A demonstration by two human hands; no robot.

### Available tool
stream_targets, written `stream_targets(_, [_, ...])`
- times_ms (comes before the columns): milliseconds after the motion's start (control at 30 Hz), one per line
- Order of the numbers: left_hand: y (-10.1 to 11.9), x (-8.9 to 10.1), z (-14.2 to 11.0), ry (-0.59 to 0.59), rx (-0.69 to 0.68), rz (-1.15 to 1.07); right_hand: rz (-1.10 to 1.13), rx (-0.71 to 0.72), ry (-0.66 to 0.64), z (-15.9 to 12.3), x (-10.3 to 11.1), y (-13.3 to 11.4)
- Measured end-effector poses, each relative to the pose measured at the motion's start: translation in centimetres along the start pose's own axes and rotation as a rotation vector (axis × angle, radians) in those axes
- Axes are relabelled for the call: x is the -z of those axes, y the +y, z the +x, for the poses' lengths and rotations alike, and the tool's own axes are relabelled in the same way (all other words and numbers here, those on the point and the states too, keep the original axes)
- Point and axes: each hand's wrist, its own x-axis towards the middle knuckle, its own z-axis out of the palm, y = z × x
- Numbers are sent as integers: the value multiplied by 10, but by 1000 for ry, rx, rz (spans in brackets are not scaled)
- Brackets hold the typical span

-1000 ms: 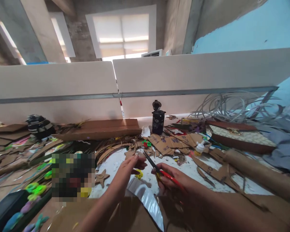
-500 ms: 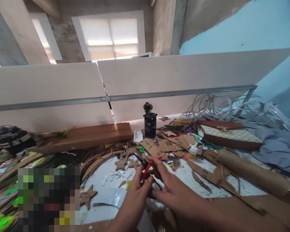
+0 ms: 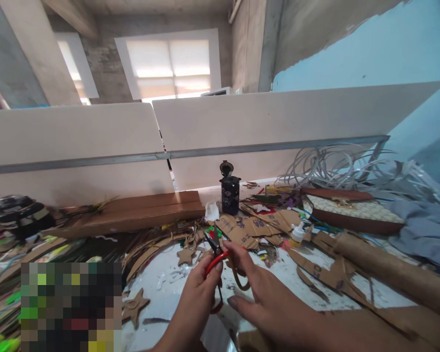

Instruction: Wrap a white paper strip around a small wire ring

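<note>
Red-handled scissors point(image 3: 215, 248) are held in front of me with their dark blades parted and pointing away. My left hand point(image 3: 197, 288) grips them, thumb and fingers around the red handle. On the other side, my right hand point(image 3: 264, 293) has its fingers curled at the handle, its thumb held apart lower down. A brownish curved loop point(image 3: 241, 279) shows by the right fingers; whether it belongs to the scissors is unclear. Beyond the blades lie a cardboard star point(image 3: 185, 256) and small red and green pieces point(image 3: 211, 231). Another cardboard star point(image 3: 135, 308) rests left of my left hand.
A black open-lidded bottle point(image 3: 230, 195) stands at the back. Printed cardboard pieces point(image 3: 256, 226), a small glue bottle point(image 3: 297, 234) and a cardboard tube point(image 3: 392, 266) lie to the right. Further back are a handbag point(image 3: 355, 212) and coiled clear tubing point(image 3: 326, 164). Cardboard strips clutter the left.
The scissors have opened wider and turned in my hands, showing more of the handles. My right thumb has come away from my left hand. The view has tilted slightly upward.
</note>
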Motion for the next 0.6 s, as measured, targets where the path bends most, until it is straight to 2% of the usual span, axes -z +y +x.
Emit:
stream_targets(133, [-11, 14, 12, 1, -110, 61, -124, -72, -72, 16, 29, -13])
stream_targets(200, [-15, 21, 18, 14, -128, 57, -102, -88, 8, 29, 44, -17])
stream_targets(267, [-17, 25, 22, 22, -118, 47, 25, -93, 104, 42, 51, -16])
stream_targets(333, [-16, 27, 22, -9, -88, 61, 188, -65, 157, 52, 49, -12])
stream_targets(400, [-16, 26, 21, -62, -58, 103, 298, -68, 157, 57, 41, -6])
stream_targets(500, [-17, 22, 16, -127, -57, 180, 355, -100, 121, 57, 29, 3])
stream_targets(600, [-17, 17, 11, -178, -58, 233, 407, -111, 114, 54, 26, 8])
